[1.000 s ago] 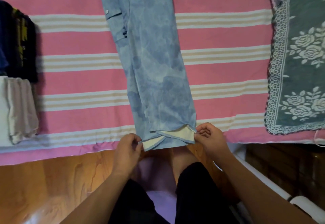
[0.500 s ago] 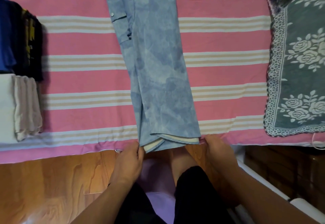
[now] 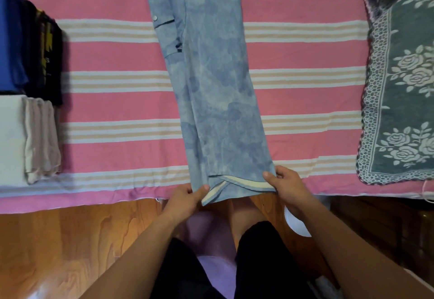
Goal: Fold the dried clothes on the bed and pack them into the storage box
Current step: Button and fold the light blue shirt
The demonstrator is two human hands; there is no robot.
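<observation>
Head view: as below.
Trousers (image 3: 218, 101): mottled blue cloth, long, flat on bed (image 3: 105, 59).
Left hand (image 3: 185, 198): pinching hem corner.
Right hand (image 3: 287, 184): gripping other corner.

The trousers (image 3: 218, 92) are thin matt woven cloth, mottled washed-out blue, with a pale cream lining at the hems and a small shiny button on the side pocket. Under them the bedsheet (image 3: 305, 56) is flat matt cotton-looking stuff, lightly creased. Right of the trousers, the green blanket (image 3: 404, 92) looks like thick textured terry with a raised rose pattern. Left of them, the beige folded cloth (image 3: 40, 139) looks soft and ribbed. Below the sheet's edge, the wooden floor (image 3: 58, 251) is glossy varnish.
</observation>
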